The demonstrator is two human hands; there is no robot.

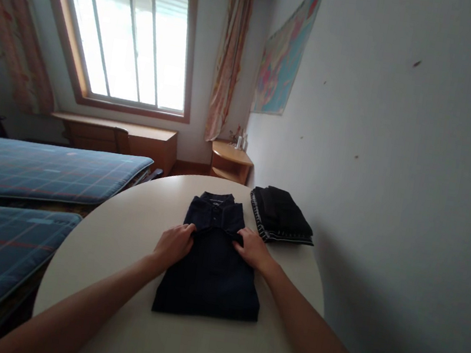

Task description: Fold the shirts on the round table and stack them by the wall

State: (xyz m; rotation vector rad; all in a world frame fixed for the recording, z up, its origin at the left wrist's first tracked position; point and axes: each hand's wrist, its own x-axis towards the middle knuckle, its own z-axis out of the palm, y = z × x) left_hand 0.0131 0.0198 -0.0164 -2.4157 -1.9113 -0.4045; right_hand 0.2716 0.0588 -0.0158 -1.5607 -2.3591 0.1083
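Note:
A dark navy collared shirt [210, 280] lies folded on the round white table [120, 230], its collar at the far end and buttons showing on the placket. The lower part is folded up over the front, with its edge just below the collar area. My left hand [175, 243] pinches the left corner of that folded edge. On the opposite side, my right hand [254, 250] grips the right corner between thumb and fingers. Both hands rest close to the table at about the same height.
A stack of folded black clothes [282, 212] sits at the table's right rear, near the white wall [415, 199]. To the left are two plaid-covered beds [40, 169]. Behind stand a small corner shelf [232, 153] and a wooden desk [153, 133] under the window.

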